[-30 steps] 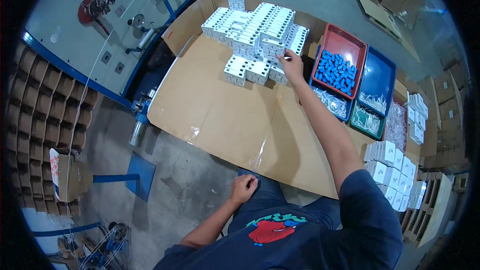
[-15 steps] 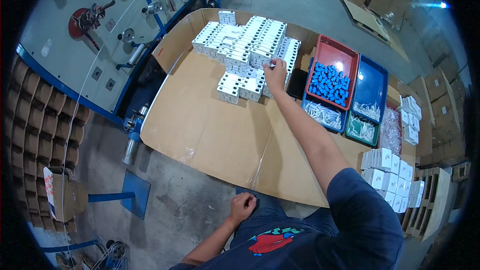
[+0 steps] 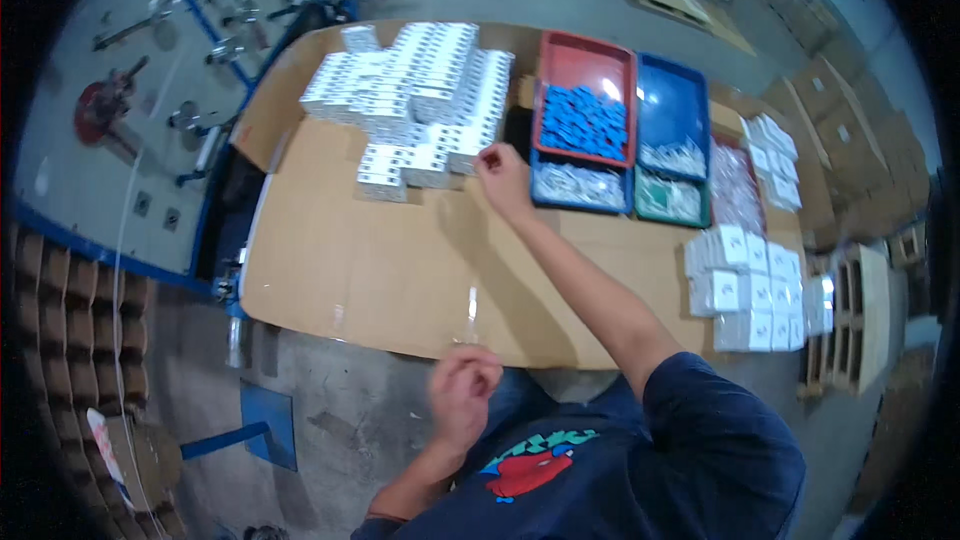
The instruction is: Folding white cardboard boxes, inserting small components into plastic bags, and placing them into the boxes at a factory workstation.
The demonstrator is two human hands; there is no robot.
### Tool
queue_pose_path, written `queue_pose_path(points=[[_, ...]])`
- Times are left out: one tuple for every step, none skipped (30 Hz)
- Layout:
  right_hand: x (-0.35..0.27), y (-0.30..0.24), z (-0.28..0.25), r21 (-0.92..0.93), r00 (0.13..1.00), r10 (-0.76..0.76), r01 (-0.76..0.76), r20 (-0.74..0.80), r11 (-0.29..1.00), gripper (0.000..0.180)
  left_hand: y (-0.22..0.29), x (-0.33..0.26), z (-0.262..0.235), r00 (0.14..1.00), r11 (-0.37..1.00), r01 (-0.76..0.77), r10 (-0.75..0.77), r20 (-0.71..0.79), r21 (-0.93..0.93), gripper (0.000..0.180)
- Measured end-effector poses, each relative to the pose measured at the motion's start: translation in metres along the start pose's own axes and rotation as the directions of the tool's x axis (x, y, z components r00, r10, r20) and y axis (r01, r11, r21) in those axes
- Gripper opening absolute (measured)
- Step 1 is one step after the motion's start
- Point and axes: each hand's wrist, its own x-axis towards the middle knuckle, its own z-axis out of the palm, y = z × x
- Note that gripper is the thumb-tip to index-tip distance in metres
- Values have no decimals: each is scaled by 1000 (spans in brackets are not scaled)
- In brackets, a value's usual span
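Small white boxes (image 3: pixel 385 105) with dark marks stand in stacked rows on the far part of the cardboard-covered table (image 3: pixel 350 260). My right hand (image 3: pixel 503 180) is beside the near right corner of these boxes, its fingers curled together; anything between them is too small or hidden to make out. Close to the table's front edge, in front of my body, my left hand (image 3: pixel 465 390) is raised with bent fingers. Motion smears it, so its grip does not show.
Right of the boxes, a red tray (image 3: pixel 630 105) holds blue pieces. Beside it are a blue tray (image 3: pixel 675 100) and a green tray (image 3: pixel 650 215) with white parts. White cartons (image 3: pixel 740 290) are stacked at the right. A machine panel (image 3: pixel 100 160) stands left.
My right hand has come away from the upper boxes toward me, down to the near right corner. My left hand has risen from my lap to the table edge. The view has shifted.
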Motion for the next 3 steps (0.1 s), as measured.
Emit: queue_pose_path(points=[[-29, -2, -22, -27, 999, 24, -23, 36, 999, 12, 31, -2, 14, 994, 944, 47, -11, 111, -328, 19], [-58, -4, -48, -13, 990, 105, -104, 97, 994, 11, 33, 17, -56, 707, 954, -60, 247, 662, -292, 7], [-92, -11, -64, 15, 967, 184, -189, 175, 982, 9, 27, 9, -52, 714, 955, -18, 221, 664, -298, 7]])
